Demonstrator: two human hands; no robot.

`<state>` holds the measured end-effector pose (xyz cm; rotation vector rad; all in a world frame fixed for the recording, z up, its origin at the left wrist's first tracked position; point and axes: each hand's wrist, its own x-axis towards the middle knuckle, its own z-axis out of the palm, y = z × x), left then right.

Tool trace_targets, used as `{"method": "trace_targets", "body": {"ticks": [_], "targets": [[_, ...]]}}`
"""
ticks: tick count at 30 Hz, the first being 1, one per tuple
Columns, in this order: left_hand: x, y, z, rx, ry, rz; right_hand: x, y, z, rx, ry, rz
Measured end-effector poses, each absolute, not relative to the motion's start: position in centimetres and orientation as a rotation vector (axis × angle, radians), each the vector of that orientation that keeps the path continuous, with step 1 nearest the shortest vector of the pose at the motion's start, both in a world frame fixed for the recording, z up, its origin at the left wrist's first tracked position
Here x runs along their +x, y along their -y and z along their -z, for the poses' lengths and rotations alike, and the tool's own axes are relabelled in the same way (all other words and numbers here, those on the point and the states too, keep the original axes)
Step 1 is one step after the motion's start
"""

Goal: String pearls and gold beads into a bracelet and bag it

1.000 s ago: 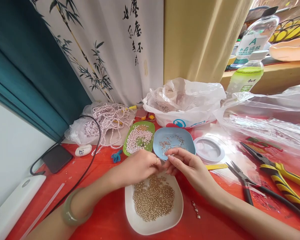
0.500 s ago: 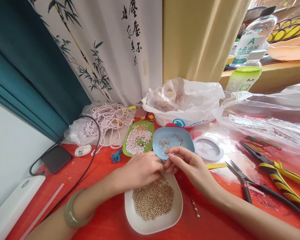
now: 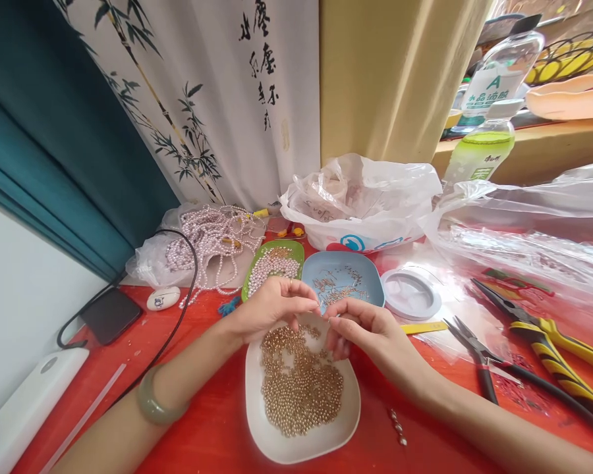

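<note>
While both forearms reach in over the red worktop [image 3: 202,428], the inspection runs from the left hand's outer side across to the right hand's outer side.

Well out beyond the left hand [image 3: 271,308] lie a white power bank [image 3: 24,408], a dark phone [image 3: 111,315] with a black cable [image 3: 178,329], and a small white case [image 3: 163,297]. Farther from the person than that hand, a clear bag holds pearl strands [image 3: 212,240]. A green dish of pale pearls [image 3: 271,263] sits just beyond the left hand's knuckles. A jade-coloured bangle [image 3: 155,403] is on the left wrist.

The left hand is pinched, thumb and fingers closed together at its tip; what it grips is too small to make out. The right hand [image 3: 370,329] faces it, fingertips likewise pinched, the two hands almost touching. Whether one fine item bridges them cannot be told.

Directly beneath both hands, nearer the person, stands a white dish [image 3: 257,421] filled with gold beads [image 3: 301,382]. Just beyond the fingertips of both hands is a blue dish [image 3: 370,276] holding small metal pins.

Beyond the blue dish a white plastic bag [image 3: 366,197] stands. To the right hand's outer side lie a round white lid [image 3: 411,296], a yellow strip [image 3: 425,327], black-handled pliers [image 3: 479,365] and yellow-handled pliers [image 3: 558,349]. A few loose beads [image 3: 398,424] rest on the worktop beside the right wrist. Far beyond stand two bottles [image 3: 484,145].
</note>
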<state>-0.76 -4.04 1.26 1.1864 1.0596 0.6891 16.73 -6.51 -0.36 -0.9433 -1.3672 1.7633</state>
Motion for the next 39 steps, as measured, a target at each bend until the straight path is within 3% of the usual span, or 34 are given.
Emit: {"method": "trace_targets", "body": {"ticks": [39], "targets": [[-1.05,3.6,-0.68,1.056,-1.003,-0.687,16.7,6.47,0.52,-0.952,1.365,-1.813]]}}
